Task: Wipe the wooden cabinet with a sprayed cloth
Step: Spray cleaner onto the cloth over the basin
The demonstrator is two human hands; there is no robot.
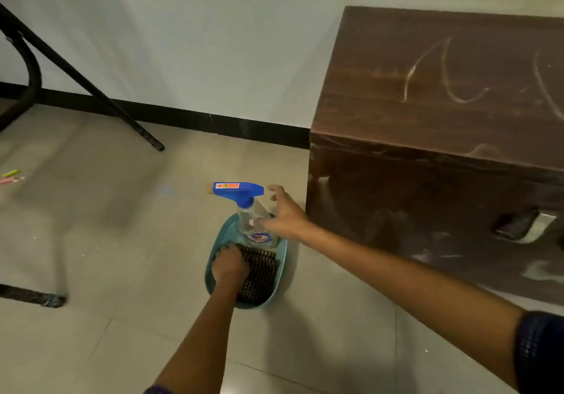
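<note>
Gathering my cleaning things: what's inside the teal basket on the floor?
A clear spray bottle with a blue trigger stands upright at the far end of the teal basket; a dark checked cloth fills the near end, gripped by the left hand. Anything under the cloth is hidden.

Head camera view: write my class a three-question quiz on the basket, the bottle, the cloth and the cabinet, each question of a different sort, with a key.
1. True or false: the spray bottle stands upright in the teal basket.
2. Choose one: the left hand is on A) the dark cloth, B) the bottle's blue trigger, C) the bare floor.
3. Fill the gap: the pale scribbles lie on the wooden cabinet's ____ surface.

Key: 1 true; 2 A; 3 top.
</note>
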